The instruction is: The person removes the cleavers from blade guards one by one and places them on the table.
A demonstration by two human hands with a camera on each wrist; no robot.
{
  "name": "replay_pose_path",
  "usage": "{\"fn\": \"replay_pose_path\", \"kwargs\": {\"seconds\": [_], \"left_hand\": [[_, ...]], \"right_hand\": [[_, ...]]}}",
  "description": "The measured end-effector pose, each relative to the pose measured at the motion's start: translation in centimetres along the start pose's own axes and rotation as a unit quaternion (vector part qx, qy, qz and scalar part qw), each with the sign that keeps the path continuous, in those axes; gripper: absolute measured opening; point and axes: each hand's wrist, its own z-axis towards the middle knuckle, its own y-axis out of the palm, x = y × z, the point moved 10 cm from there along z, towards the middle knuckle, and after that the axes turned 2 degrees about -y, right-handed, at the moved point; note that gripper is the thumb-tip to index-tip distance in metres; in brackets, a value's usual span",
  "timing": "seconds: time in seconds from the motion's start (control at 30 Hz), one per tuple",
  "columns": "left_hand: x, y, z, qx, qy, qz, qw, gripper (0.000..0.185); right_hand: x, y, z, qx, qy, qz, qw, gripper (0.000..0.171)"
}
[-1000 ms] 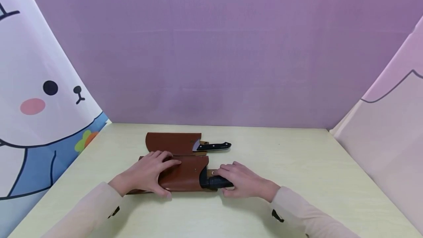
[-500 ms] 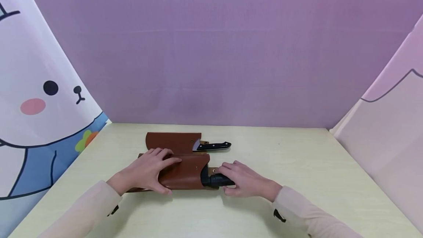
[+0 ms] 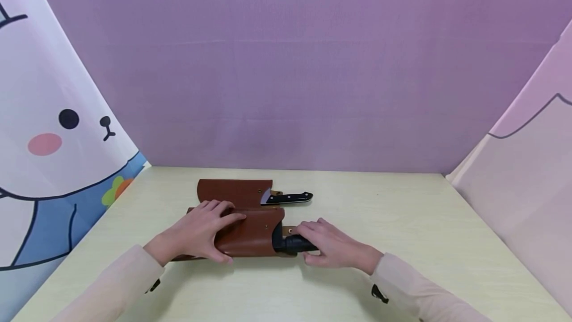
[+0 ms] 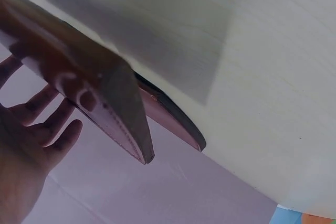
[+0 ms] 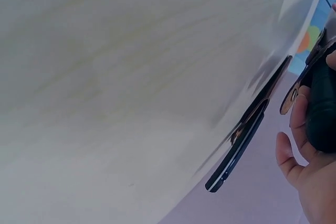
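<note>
Two brown leather knife sheaths lie on the pale table (image 3: 402, 222). My left hand (image 3: 196, 232) lies flat with straight fingers on the near sheath (image 3: 250, 235), seen from the side as the near sheath (image 4: 105, 103) in the left wrist view. My right hand (image 3: 330, 245) grips the black handle (image 3: 292, 245) of the knife that sticks out of that sheath on its right; in the right wrist view the fingers curl round the black handle (image 5: 320, 108). Behind it the far sheath (image 3: 234, 193) holds a second knife with its black riveted handle (image 3: 290, 197) out.
A purple backdrop (image 3: 290, 63) closes the far side of the table. A cartoon rabbit panel (image 3: 53, 128) leans on the left, a pale pink panel (image 3: 527, 183) on the right. Bare tabletop lies to the right and in front of the sheaths.
My right hand has drawn the black handle slightly to the right, a little further out of the near sheath. My left hand stays on the sheath.
</note>
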Motion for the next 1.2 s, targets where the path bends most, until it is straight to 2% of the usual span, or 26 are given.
{"fn": "replay_pose_path", "kwargs": {"seconds": [0.57, 1.2], "left_hand": [[0.05, 0.01, -0.12, -0.002, -0.011, 0.004, 0.9999, 0.092], [0.24, 0.35, -0.02, 0.013, -0.013, 0.007, 0.9998, 0.095]], "right_hand": [[0.58, 0.22, -0.39, 0.007, 0.025, 0.033, 0.999, 0.04], [0.78, 0.18, -0.88, 0.033, 0.012, 0.006, 0.999, 0.039]]}}
